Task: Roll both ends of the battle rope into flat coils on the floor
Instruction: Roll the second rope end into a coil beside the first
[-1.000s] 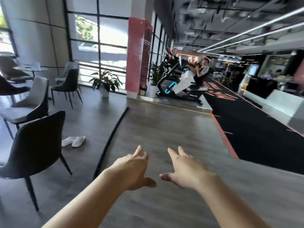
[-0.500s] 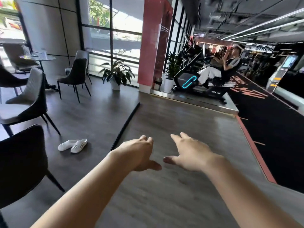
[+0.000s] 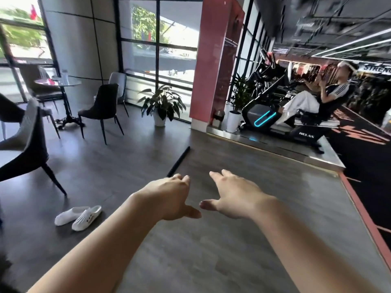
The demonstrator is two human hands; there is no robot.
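A thick black battle rope [image 3: 179,160] lies straight on the grey wooden floor, its far end near a red pillar. Only a short stretch shows; the nearer part is hidden behind my left hand. My left hand [image 3: 169,196] reaches forward, palm down, fingers loosely spread, holding nothing. My right hand [image 3: 234,194] stretches out beside it, also palm down with fingers apart and empty. Both hands hover above the floor, apart from the rope.
Dark chairs [image 3: 104,108] and a round glass table [image 3: 58,82] stand at left. White slippers [image 3: 81,216] lie on the floor. A potted plant [image 3: 161,106] stands by the window. A person sits on an exercise machine [image 3: 300,123] on a raised platform at right.
The view has moved forward and swung left along the rope; its far end is closer and less rope shows. Both hands stay outstretched and empty.
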